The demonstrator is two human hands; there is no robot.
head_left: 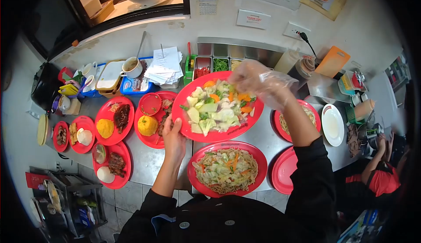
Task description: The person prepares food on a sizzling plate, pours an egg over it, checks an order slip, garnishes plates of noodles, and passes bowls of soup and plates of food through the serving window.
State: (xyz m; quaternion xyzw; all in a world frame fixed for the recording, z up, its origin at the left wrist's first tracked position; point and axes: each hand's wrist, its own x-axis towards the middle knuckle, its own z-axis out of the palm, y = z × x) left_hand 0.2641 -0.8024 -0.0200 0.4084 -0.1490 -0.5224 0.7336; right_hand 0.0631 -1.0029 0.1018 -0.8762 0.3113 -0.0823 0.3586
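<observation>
My left hand (173,138) grips the near left rim of a red oval plate (184,122), held above the counter. Mixed vegetables (217,107) with cabbage, carrot and green pieces lie on it. At the plate's upper right edge is my right hand (258,79), in a clear plastic glove, with its fingers bent and blurred; whether it holds anything is hard to see. Below the raised plate, a second red oval plate (193,172) on the counter bears noodles topped with vegetables (226,168).
Red plates with rice and meat (115,119) stand on the left. Metal trays of toppings (220,64) line the back. A white oval plate (332,125), a noodle plate (299,119) and an orange board (333,61) are right, with a co-worker (381,175) beyond.
</observation>
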